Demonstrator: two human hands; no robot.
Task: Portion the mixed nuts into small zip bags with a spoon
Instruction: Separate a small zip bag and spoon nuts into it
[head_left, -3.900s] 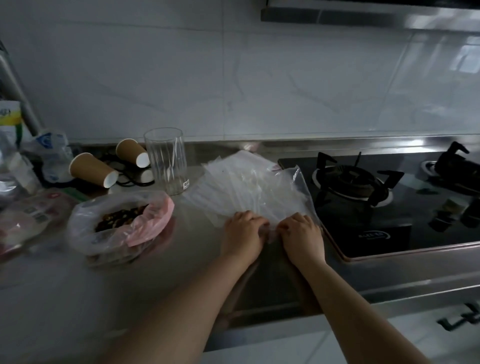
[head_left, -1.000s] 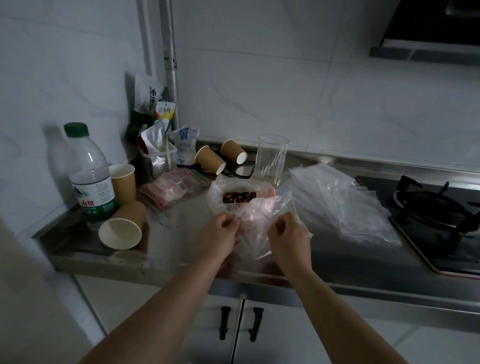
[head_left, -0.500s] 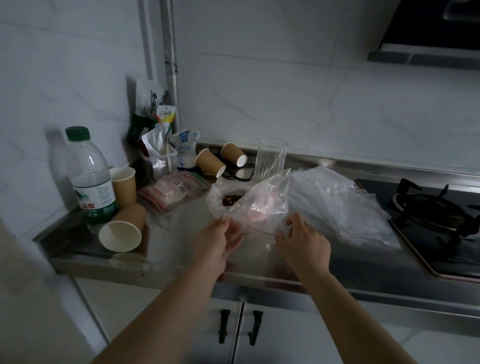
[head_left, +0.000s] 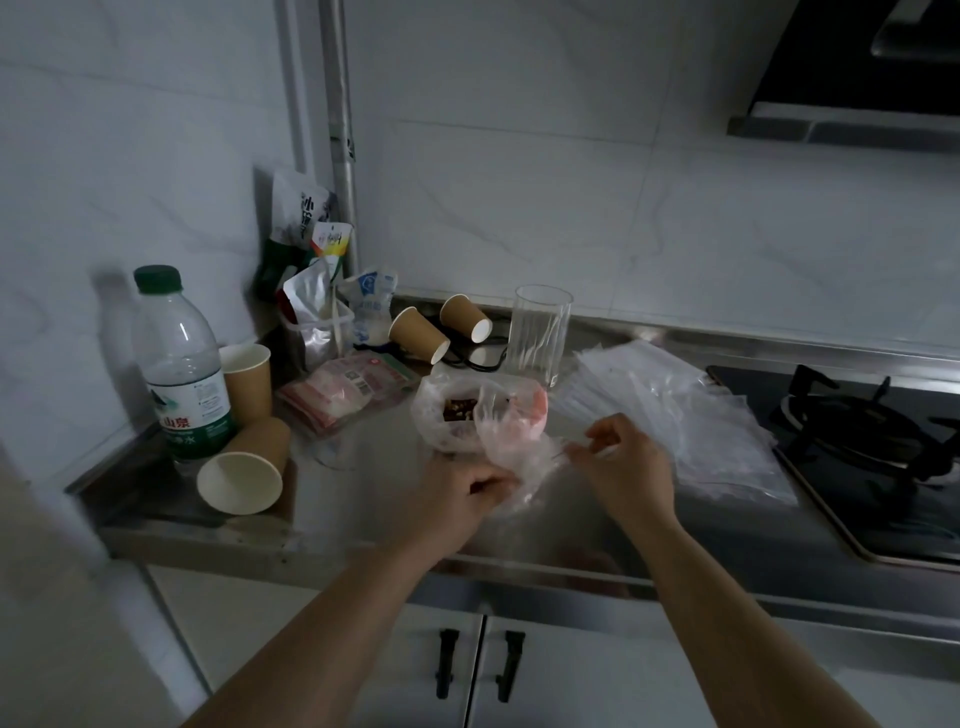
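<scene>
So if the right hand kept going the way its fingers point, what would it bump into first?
The right hand points leftward, pinching the small clear bag that both hands hold. Going straight on, it would likely meet the left hand first, though depth is hard to judge.

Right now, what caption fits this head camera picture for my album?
Both hands, left hand and right hand, hold a small zip bag open beside the nut bag.

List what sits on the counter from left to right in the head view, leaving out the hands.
Water bottle → tipped paper cup → pink packet → bag of mixed nuts → clear glass → pile of zip bags → gas burner.
</scene>
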